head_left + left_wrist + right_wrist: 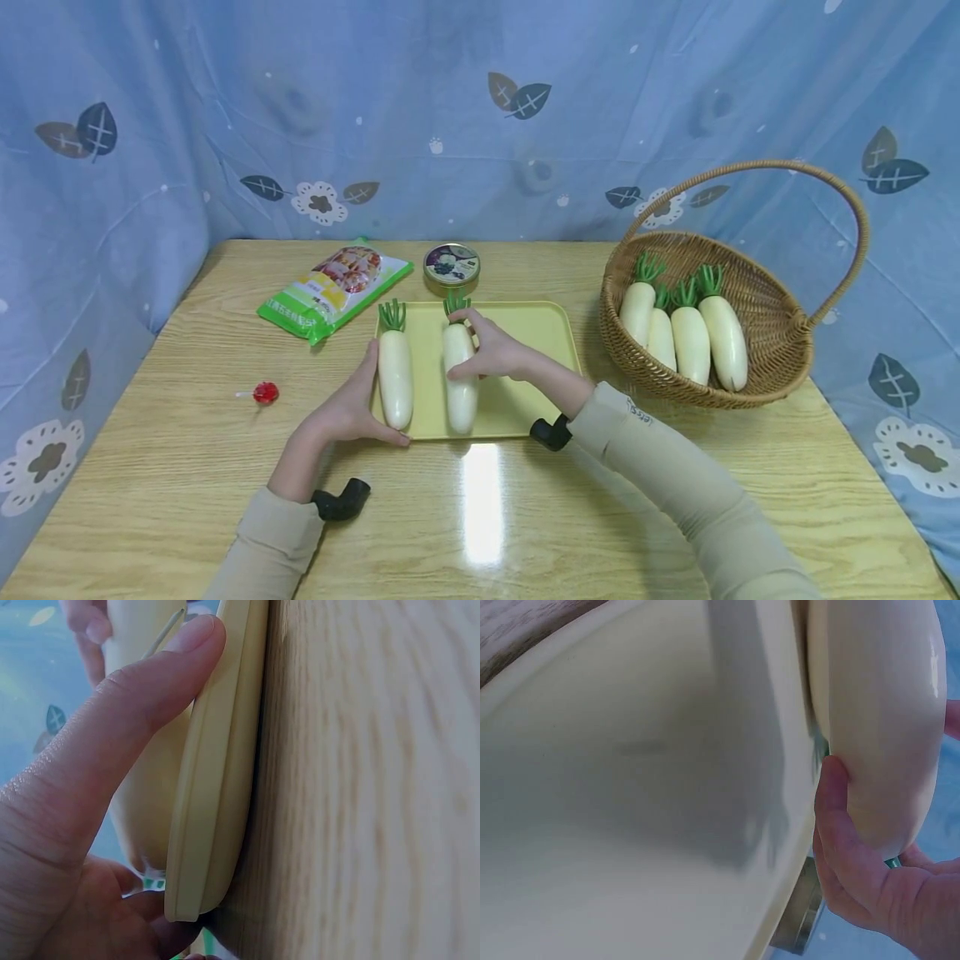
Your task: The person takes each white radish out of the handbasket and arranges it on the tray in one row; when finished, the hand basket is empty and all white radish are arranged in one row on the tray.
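Observation:
My right hand [491, 343] grips a white radish [461, 400] with a green leafy top, thumb and fingers on either side of it. That radish lies lengthwise over the pale yellow tray [517, 408]; whether it touches the tray floor I cannot tell. A second white radish [395, 379] lies along the tray's left side, its greens pointing away from me. My left hand [348, 408] holds the tray's near left corner, the thumb along the front rim [206, 810] and the fingers at the left side. In the right wrist view, fingers [847, 832] curl round the held radish [885, 697].
A wicker basket [780, 371] with a tall handle stands at the right, holding several white radishes [691, 342]. Behind the tray are a round tin [452, 267] and a green food packet [335, 289]. A red lollipop [265, 392] lies at the left.

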Action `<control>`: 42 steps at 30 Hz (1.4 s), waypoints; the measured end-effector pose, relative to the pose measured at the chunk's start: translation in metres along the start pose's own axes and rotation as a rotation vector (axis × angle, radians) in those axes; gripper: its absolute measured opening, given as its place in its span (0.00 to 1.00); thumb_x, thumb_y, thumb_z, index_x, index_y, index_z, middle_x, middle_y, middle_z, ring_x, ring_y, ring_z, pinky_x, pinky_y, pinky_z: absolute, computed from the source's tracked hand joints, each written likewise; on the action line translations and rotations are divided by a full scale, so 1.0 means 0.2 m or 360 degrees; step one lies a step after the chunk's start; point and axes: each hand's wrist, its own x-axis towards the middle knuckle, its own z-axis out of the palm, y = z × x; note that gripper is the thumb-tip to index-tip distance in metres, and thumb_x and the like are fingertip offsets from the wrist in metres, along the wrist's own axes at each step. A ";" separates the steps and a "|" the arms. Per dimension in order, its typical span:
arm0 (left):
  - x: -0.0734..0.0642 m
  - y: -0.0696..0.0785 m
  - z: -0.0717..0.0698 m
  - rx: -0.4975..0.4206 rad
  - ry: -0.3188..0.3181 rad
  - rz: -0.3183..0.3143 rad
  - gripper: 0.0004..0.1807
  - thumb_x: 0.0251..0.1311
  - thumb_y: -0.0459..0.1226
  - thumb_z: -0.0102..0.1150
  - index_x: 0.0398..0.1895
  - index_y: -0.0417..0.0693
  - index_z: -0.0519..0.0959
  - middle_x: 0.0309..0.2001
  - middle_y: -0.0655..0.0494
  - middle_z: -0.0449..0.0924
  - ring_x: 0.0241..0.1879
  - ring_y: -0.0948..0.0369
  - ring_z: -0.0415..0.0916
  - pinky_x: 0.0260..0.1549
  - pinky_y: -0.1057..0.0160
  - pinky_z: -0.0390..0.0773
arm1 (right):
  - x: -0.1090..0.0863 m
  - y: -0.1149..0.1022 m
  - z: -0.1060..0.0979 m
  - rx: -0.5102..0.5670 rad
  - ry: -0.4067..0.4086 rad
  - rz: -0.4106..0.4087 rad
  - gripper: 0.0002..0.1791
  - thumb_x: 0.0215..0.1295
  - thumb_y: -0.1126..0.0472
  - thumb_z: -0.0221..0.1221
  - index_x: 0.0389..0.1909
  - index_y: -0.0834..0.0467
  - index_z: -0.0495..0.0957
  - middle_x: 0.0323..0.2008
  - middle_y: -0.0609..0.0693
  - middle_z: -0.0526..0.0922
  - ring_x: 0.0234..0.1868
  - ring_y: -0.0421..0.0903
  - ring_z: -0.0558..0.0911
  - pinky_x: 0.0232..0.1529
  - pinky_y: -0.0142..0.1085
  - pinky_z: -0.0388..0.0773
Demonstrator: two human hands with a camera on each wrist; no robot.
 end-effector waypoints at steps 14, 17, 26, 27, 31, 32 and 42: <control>0.00 0.01 -0.01 0.0008 -0.0006 -0.0002 0.82 0.21 0.49 0.80 0.68 0.40 0.21 0.70 0.39 0.25 0.69 0.45 0.31 0.64 0.45 0.44 | 0.09 -0.01 0.08 -0.0092 0.0025 0.0062 0.47 0.43 0.70 0.66 0.65 0.56 0.53 0.51 0.62 0.62 0.43 0.54 0.73 0.28 0.41 0.80; 0.00 0.00 -0.01 0.0007 -0.0004 -0.0002 0.82 0.21 0.49 0.80 0.68 0.39 0.22 0.70 0.39 0.25 0.69 0.45 0.31 0.64 0.45 0.44 | 0.11 -0.01 0.10 -0.0111 0.0037 0.0067 0.47 0.42 0.71 0.66 0.64 0.57 0.54 0.51 0.63 0.63 0.42 0.54 0.73 0.28 0.42 0.80; 0.00 0.00 -0.01 -0.0018 -0.0003 0.0033 0.83 0.20 0.49 0.80 0.68 0.40 0.21 0.70 0.39 0.25 0.69 0.45 0.32 0.64 0.45 0.44 | 0.15 -0.01 0.14 -0.0166 0.0056 0.0081 0.46 0.41 0.71 0.67 0.63 0.57 0.55 0.49 0.62 0.63 0.39 0.52 0.74 0.27 0.40 0.80; 0.00 0.00 -0.01 -0.0022 -0.0004 0.0038 0.83 0.20 0.49 0.80 0.68 0.40 0.21 0.70 0.39 0.25 0.69 0.45 0.32 0.64 0.45 0.44 | 0.15 -0.01 0.15 -0.0176 0.0055 0.0085 0.46 0.41 0.70 0.68 0.63 0.57 0.55 0.49 0.62 0.63 0.39 0.52 0.74 0.26 0.39 0.80; 0.00 0.00 -0.01 -0.0049 -0.0008 0.0047 0.83 0.20 0.47 0.81 0.68 0.41 0.21 0.70 0.40 0.26 0.69 0.46 0.32 0.64 0.46 0.44 | 0.16 -0.01 0.16 -0.0210 0.0054 0.0095 0.46 0.41 0.69 0.68 0.64 0.56 0.55 0.49 0.62 0.63 0.39 0.53 0.73 0.25 0.38 0.79; 0.00 0.00 -0.01 -0.0055 -0.0011 0.0046 0.83 0.20 0.47 0.81 0.68 0.41 0.21 0.70 0.40 0.25 0.69 0.46 0.32 0.64 0.46 0.44 | 0.16 -0.01 0.17 -0.0220 0.0055 0.0094 0.46 0.41 0.69 0.68 0.64 0.56 0.55 0.49 0.62 0.63 0.39 0.52 0.73 0.25 0.38 0.79; 0.00 0.00 0.00 -0.0043 -0.0015 0.0010 0.84 0.20 0.48 0.81 0.68 0.41 0.20 0.70 0.39 0.25 0.69 0.45 0.32 0.64 0.45 0.44 | 0.19 -0.02 0.20 -0.0455 0.0036 0.0049 0.48 0.43 0.62 0.69 0.66 0.56 0.55 0.54 0.63 0.63 0.47 0.51 0.68 0.44 0.38 0.73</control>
